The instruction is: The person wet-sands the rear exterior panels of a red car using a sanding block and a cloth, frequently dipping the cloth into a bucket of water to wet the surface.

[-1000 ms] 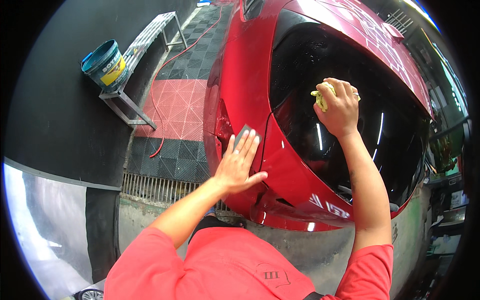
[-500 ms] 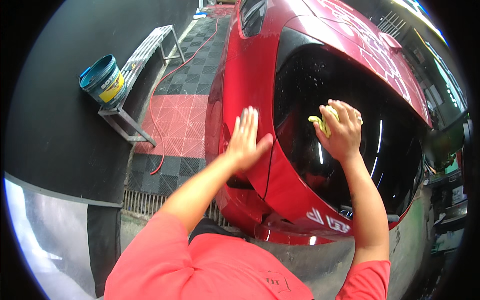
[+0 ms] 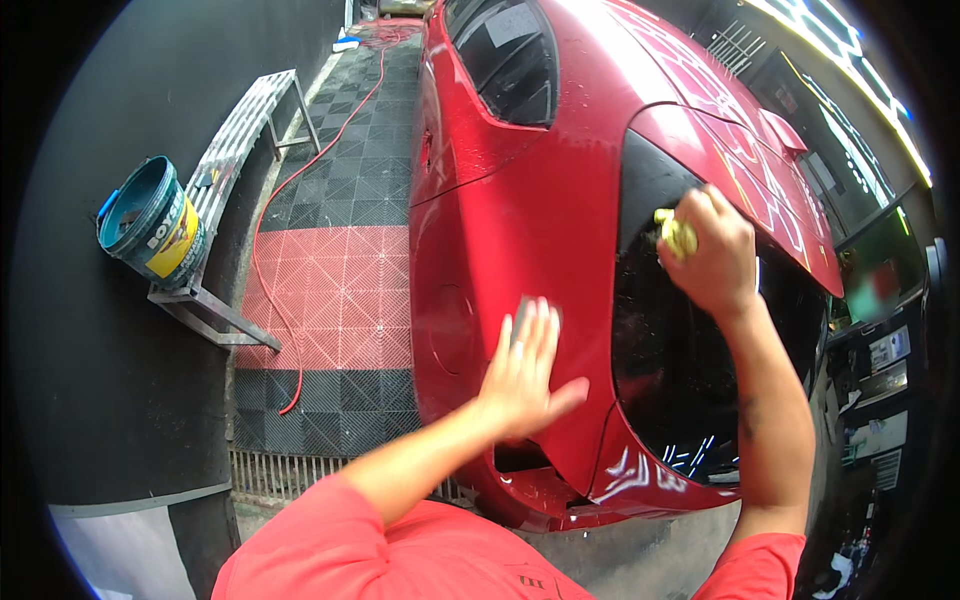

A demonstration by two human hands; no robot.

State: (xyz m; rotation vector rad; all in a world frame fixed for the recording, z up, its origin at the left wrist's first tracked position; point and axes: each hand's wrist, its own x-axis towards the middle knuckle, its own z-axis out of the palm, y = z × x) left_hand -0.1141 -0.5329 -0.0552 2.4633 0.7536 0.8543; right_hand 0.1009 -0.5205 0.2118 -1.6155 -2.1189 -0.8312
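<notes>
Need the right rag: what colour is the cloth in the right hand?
Yellow: the cloth bunched in the right hand, head view.

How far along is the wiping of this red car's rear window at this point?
Looks done: hard to say; the red car body shines wet and the dark rear window shows water streaks low down. In hand: the right hand presses a yellow cloth against the window's upper edge, while the left hand lies flat on the rear panel. Left: probably most of the glass below the cloth.
</notes>
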